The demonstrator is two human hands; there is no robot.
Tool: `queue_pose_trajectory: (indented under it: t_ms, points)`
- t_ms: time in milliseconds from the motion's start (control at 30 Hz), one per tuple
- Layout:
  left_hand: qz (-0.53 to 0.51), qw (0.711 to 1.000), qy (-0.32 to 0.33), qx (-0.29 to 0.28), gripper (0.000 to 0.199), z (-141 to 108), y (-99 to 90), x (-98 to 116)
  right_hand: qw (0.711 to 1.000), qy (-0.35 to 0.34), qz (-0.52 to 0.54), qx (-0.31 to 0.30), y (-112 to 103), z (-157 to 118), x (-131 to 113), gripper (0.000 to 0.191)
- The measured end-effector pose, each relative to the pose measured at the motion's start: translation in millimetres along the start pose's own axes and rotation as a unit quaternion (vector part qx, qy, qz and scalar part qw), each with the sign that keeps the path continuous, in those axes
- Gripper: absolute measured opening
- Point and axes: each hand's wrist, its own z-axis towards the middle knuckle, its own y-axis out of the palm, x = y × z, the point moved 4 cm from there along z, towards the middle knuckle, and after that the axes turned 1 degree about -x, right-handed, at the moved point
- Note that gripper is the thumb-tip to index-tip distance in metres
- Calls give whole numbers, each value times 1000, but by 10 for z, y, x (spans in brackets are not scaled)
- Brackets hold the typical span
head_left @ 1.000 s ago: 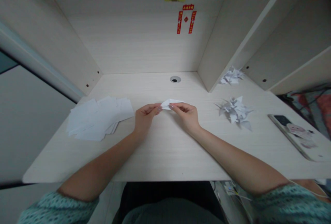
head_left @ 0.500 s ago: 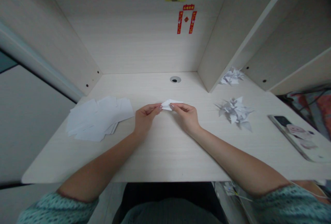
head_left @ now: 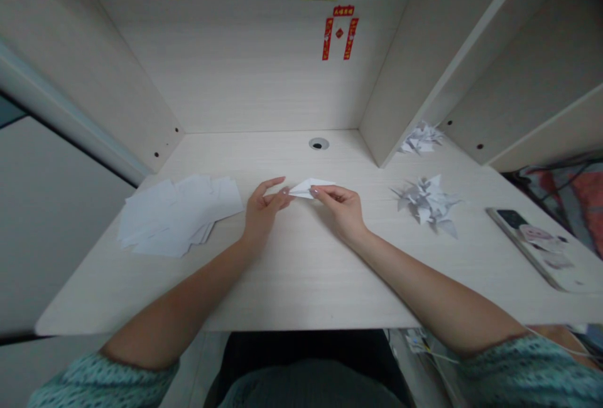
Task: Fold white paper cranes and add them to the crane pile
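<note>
A small white folded paper (head_left: 306, 186) with a pointed left end is held above the middle of the desk. My right hand (head_left: 343, 206) pinches its right part between thumb and fingers. At the left tip is my left hand (head_left: 264, 210), its index finger raised and stretched out. The left thumb and lower fingers stay close together at that tip. Left of my left hand lies a spread pile of white paper sheets (head_left: 174, 213). To the right of my right hand sits a heap of pointed folded paper pieces (head_left: 428, 202).
A second heap of folded paper (head_left: 421, 138) lies behind the upright divider (head_left: 400, 94). A phone (head_left: 541, 248) rests at the desk's right side. A round cable hole (head_left: 319, 144) is near the back panel. Red stickers (head_left: 340, 32) are on that panel.
My left index finger has lifted off the folded paper, and the left hand has shifted slightly left, showing more of the pointed tip. My right hand keeps its pinch.
</note>
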Motion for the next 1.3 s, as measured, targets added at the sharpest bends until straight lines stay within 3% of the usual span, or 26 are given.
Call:
queue_pose_trajectory:
  t_ms: [200, 333, 567, 1033, 1300]
  points:
    - [94, 993, 1, -78, 60, -29, 50, 21, 999, -17, -27, -28, 13, -12, 7, 16]
    - [73, 995, -2, -67, 49, -39, 54, 8, 997, -31, -58, -49, 35, -37, -30, 14]
    - [25, 998, -16, -56, 44, -24, 59, -51, 995, -41, -84, -29, 25, -26, -52, 16]
    - [74, 996, 20, -34, 44, -48, 51, 2, 1000, 21, -3, -20, 52, -37, -15, 16]
    - [32, 999, -5, -41, 47, -27, 60, -44, 999, 35, 25, -23, 57, -18, 39, 15]
